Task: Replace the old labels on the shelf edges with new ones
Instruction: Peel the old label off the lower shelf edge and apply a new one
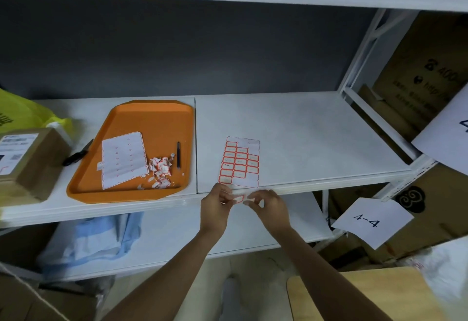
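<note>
The white shelf is bare across its right half, out to the corner post. An orange tray sits to the left, close to the front edge. A label sheet lies just right of the board seam, its lower end at that edge. There the left hand has a pinching grip on a small red-bordered label. The right hand curls at the label's other end, but blur hides whether its grip has closed on it.
</note>
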Demonstrator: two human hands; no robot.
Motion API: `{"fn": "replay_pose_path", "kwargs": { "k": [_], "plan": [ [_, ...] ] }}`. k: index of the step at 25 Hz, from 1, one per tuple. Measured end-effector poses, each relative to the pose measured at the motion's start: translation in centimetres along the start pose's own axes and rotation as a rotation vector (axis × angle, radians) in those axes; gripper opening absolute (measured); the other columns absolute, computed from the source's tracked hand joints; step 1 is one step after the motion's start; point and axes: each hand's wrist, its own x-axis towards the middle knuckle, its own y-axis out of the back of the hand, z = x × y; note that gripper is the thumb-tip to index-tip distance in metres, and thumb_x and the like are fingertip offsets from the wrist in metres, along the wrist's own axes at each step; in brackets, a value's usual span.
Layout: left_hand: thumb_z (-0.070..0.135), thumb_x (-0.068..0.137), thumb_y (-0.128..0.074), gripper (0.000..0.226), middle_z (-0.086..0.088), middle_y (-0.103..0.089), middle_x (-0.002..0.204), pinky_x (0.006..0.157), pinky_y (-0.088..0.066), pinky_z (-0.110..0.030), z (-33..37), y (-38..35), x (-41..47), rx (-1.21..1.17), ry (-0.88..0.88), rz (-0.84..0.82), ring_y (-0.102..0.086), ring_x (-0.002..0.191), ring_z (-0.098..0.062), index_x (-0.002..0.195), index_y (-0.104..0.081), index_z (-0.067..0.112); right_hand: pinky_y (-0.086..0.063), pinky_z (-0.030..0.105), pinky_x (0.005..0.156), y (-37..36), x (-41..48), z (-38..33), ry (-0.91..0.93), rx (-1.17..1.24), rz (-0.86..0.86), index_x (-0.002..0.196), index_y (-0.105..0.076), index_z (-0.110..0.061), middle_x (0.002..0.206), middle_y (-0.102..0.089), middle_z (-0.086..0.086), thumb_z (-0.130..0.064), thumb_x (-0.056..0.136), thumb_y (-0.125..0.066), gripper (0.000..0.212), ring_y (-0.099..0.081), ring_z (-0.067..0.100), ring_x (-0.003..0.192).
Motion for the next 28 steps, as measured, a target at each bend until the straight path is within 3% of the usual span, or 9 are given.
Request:
{"fn": "replay_pose_path", "kwargs": {
  "k": [2, 6, 10, 14, 17, 22, 28],
  "plan": [
    [0.002, 0.081, -0.073, 0.025, 0.011, -0.062, 0.081, 0.076, -0.050, -0.005, -0.6, -0.2, -0.1, 0.066, -0.018, -0.005, -0.063, 0.078, -0.010, 0.086, -0.056, 0.020, -0.048, 0.019, 0.070, -0.5, -0.6, 0.2, -0.126, 0.119, -0.091, 0.088, -0.073, -0.022, 0.087, -0.070, -0.008, -0.036, 0.081, -0.074, 0.015, -0.062, 0.009, 0.078],
    [0.007, 0.080, -0.075, 0.023, 0.009, -0.064, 0.081, 0.073, -0.050, -0.006, -1.5, -0.6, 0.0, 0.110, 0.012, -0.023, -0.063, 0.078, -0.010, 0.085, -0.056, 0.019, -0.047, 0.020, 0.068, -1.1, -0.6, 0.2, -0.221, 0.323, -0.071, 0.075, -0.069, -0.020, 0.073, -0.069, -0.007, -0.022, 0.083, -0.074, 0.009, -0.062, 0.009, 0.070],
    [0.012, 0.082, -0.074, 0.016, 0.006, -0.067, 0.084, 0.078, -0.051, -0.014, -1.8, -1.1, 0.2, 0.090, 0.050, -0.012, -0.064, 0.080, -0.013, 0.083, -0.059, 0.018, -0.042, 0.013, 0.063, -1.3, -0.1, 0.2, -0.275, 0.330, -0.079, 0.074, -0.067, -0.019, 0.072, -0.066, -0.009, -0.028, 0.082, -0.075, 0.014, -0.058, 0.005, 0.067],
    [0.015, 0.084, -0.072, 0.020, 0.006, -0.068, 0.086, 0.083, -0.052, -0.020, -2.1, -1.5, 0.1, 0.098, 0.063, -0.012, -0.065, 0.083, -0.015, 0.079, -0.057, 0.026, -0.042, 0.017, 0.063, -1.6, 0.3, 0.5, -0.292, 0.254, -0.070, 0.075, -0.066, -0.021, 0.073, -0.066, -0.008, -0.031, 0.083, -0.073, 0.015, -0.059, 0.007, 0.068],
    [0.012, 0.085, -0.070, 0.018, 0.009, -0.067, 0.089, 0.089, -0.050, -0.022, -2.0, -1.8, -0.2, 0.111, 0.070, -0.002, -0.064, 0.088, -0.012, 0.081, -0.059, 0.025, -0.041, 0.015, 0.060, -1.6, 0.4, 0.1, -0.285, 0.151, -0.047, 0.079, -0.066, -0.024, 0.076, -0.066, -0.012, -0.036, 0.085, -0.070, 0.014, -0.059, 0.007, 0.070],
    [0.012, 0.085, -0.070, 0.015, 0.006, -0.070, 0.100, 0.094, -0.046, -0.025, -2.1, -2.5, -1.1, 0.116, 0.111, 0.115, -0.061, 0.097, -0.010, 0.085, -0.061, 0.024, -0.046, 0.012, 0.067, -2.4, 0.4, 0.4, -0.154, 0.038, 0.048, 0.087, -0.072, -0.021, 0.086, -0.070, -0.007, -0.035, 0.085, -0.070, 0.014, -0.059, 0.007, 0.075],
    [0.016, 0.085, -0.071, 0.009, 0.003, -0.070, 0.090, 0.086, -0.051, -0.026, -2.1, -3.5, -0.4, 0.076, 0.134, 0.274, -0.063, 0.084, -0.012, 0.085, -0.062, 0.019, -0.053, 0.024, 0.068, -2.9, 0.3, 0.5, -0.061, 0.020, 0.114, 0.088, -0.074, -0.019, 0.087, -0.072, -0.005, -0.033, 0.086, -0.069, 0.014, -0.061, 0.009, 0.077]
  ]
}}
